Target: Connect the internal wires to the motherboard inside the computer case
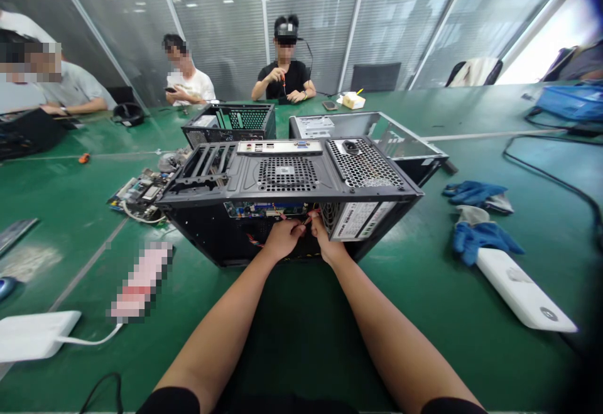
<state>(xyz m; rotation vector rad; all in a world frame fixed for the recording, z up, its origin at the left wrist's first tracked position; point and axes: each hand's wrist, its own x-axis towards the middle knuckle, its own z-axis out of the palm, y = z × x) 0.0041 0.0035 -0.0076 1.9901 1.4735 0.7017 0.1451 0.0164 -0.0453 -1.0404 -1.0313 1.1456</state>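
A black computer case [193, 228] lies in front of me, its rear panel [240, 178] facing up and its open side toward me. Both my hands reach into this side. My left hand [284, 238] has its fingers pinched on a thin reddish cable [308, 219]. Close beside it, the fingers of my right hand [326, 238] are closed on the same cable. Just behind the hands is part of a motherboard [264, 209]. A power supply [360, 220] with a white label sits right of my right hand. The fingertips are partly hidden.
Two more open cases, one black [230, 132] and one silver [377, 126], stand behind mine. Left are loose circuit boards [146, 193], a pixelated phone [142, 281] and a white power bank [38, 333]. Blue gloves [485, 238] and a white device [522, 291] lie right. People sit across the table.
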